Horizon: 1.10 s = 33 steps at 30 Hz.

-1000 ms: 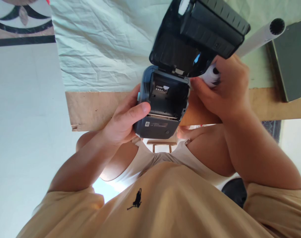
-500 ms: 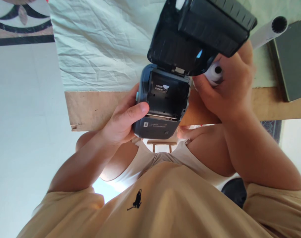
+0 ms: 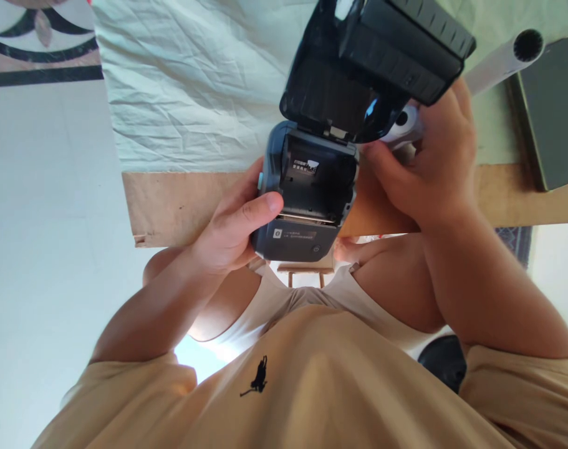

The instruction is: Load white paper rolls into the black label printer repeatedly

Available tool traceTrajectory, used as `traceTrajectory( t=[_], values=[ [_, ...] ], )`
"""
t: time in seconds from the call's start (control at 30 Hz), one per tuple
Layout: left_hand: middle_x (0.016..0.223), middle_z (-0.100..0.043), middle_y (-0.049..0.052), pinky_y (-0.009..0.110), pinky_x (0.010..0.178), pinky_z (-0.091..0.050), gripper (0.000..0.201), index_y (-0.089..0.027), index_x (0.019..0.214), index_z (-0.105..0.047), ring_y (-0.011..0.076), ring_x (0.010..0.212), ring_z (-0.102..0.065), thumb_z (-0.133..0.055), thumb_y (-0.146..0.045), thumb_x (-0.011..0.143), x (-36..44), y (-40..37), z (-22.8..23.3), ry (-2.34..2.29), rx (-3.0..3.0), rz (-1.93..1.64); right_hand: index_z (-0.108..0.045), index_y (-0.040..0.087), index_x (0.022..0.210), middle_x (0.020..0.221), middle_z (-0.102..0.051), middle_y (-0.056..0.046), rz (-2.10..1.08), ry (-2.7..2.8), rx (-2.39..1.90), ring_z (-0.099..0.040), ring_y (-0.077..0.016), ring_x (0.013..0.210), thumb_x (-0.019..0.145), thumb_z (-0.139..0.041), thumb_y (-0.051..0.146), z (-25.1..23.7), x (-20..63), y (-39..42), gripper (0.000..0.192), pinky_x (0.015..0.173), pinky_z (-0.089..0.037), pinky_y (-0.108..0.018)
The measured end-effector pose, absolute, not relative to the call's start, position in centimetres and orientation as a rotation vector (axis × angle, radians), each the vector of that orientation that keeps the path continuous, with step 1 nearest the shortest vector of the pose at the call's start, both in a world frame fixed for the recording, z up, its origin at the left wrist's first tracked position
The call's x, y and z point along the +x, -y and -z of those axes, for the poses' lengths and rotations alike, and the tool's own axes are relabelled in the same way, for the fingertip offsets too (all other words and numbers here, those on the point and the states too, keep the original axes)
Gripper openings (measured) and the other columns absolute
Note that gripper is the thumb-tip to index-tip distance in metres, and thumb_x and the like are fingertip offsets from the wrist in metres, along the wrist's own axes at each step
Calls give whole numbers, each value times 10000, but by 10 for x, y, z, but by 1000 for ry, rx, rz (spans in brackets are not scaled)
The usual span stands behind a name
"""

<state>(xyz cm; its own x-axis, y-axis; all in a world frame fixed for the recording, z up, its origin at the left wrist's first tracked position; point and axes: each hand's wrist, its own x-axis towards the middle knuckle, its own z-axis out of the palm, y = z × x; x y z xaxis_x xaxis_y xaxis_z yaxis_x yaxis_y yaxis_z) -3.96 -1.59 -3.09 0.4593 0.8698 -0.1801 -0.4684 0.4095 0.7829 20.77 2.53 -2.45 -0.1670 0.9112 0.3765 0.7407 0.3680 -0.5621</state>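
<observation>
Left hand (image 3: 232, 234) grips the portable label printer (image 3: 307, 199) at centre frame, thumb over its left edge, fingers curled under the body. Printer lid (image 3: 372, 62) is swung fully open, tilted up toward the upper right. Paper bay (image 3: 318, 184) looks empty, with a small sticker on the back wall.

Right hand (image 3: 428, 168) is closed around a small white paper roll (image 3: 405, 121), held just beside the printer's right side, under the open lid. Only the roll's end and dark core hole show; the rest is hidden by the fingers and lid.

Step in hand, as I judge it: seating the roll in the bay. To do it well:
- keep the left grip firm and the body level, so the lid does not drop;
- bring the roll in under the lid with its axis across the bay, parallel to the hinge;
- ease the fingers off the roll ends so it can drop between the side guides;
- leave the paper's loose end toward the front slot; which way it unwinds cannot be told here.

Risk: the lid edge is close to the right knuckles and could snag.

Behind: a crumpled white cloth (image 3: 185, 81) on the wooden tabletop (image 3: 171, 206), a white tube (image 3: 503, 59) upper right, and a dark flat box (image 3: 552, 106) at the right edge.
</observation>
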Motion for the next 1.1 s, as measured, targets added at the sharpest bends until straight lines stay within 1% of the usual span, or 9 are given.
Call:
traceTrajectory(
  t=[0.1, 0.23, 0.4, 0.53, 0.63, 0.8, 0.93, 1.0, 1.1],
  values=[
    [1004, -782, 68, 387, 882, -656, 468, -200, 1262, -673, 312, 1125, -756, -640, -514, 917, -38, 16, 29, -684, 700, -942, -613, 281, 1113, 1103, -650, -44, -306, 1983, -1450, -592, -249, 1075, 847, -668, 316, 22, 206, -24, 274, 1020, -450, -469],
    [925, -777, 74, 399, 865, -649, 544, -163, 1254, -657, 332, 1137, -749, -650, -548, 871, -34, 15, 25, -779, 656, -930, -615, 271, 1010, 1015, -676, -28, -304, 1986, -1426, -597, -230, 1009, 865, -688, 389, 26, 207, -27, 201, 909, -481, -413],
    [1013, -775, 86, 370, 855, -640, 543, -152, 1263, -647, 331, 1165, -737, -652, -523, 867, -33, 14, 25, -764, 635, -952, -630, 216, 1068, 1044, -687, -51, -209, 1945, -1414, -612, -203, 935, 795, -719, 215, 32, 210, -35, 288, 852, -495, -374],
    [1034, -773, 79, 374, 864, -641, 550, -171, 1265, -647, 334, 1167, -736, -677, -540, 859, -35, 14, 28, -719, 640, -950, -648, 197, 1113, 1105, -695, -58, -167, 1954, -1384, -635, -205, 1030, 767, -608, 58, 31, 211, -34, 375, 879, -510, -355],
    [993, -781, 82, 397, 880, -644, 550, -174, 1261, -644, 329, 1128, -753, -691, -540, 853, -35, 15, 27, -718, 635, -944, -644, 193, 1156, 1135, -682, -68, -190, 1999, -1359, -631, -197, 1066, 767, -556, 15, 29, 210, -30, 437, 889, -514, -345],
    [1078, -782, 94, 401, 908, -639, 504, -182, 1287, -641, 326, 1159, -742, -654, -504, 900, -36, 16, 26, -680, 653, -935, -685, 163, 1156, 1100, -639, -121, -193, 2003, -1420, -611, -202, 1015, 870, -671, 203, 28, 210, -29, 289, 840, -502, -358],
    [1122, -775, 92, 410, 940, -632, 478, -180, 1300, -647, 324, 1201, -723, -614, -484, 932, -37, 16, 29, -642, 671, -957, -628, 185, 1239, 1197, -661, -88, -202, 2034, -1411, -604, -202, 1097, 855, -669, 159, 30, 214, -31, 387, 931, -522, -381],
    [1120, -779, 102, 419, 949, -631, 478, -176, 1313, -643, 319, 1191, -728, -593, -480, 947, -37, 16, 30, -639, 676, -958, -574, 191, 1280, 1262, -642, -87, -211, 2051, -1392, -589, -217, 1142, 841, -707, 222, 29, 213, -30, 459, 880, -539, -378],
    [1117, -783, 107, 421, 958, -630, 455, -174, 1316, -645, 316, 1196, -727, -582, -439, 951, -38, 17, 29, -652, 681, -958, -558, 182, 1273, 1233, -614, -110, -194, 2020, -1359, -590, -227, 1114, 871, -681, 360, 24, 213, -27, 457, 752, -513, -357]
  ],
)
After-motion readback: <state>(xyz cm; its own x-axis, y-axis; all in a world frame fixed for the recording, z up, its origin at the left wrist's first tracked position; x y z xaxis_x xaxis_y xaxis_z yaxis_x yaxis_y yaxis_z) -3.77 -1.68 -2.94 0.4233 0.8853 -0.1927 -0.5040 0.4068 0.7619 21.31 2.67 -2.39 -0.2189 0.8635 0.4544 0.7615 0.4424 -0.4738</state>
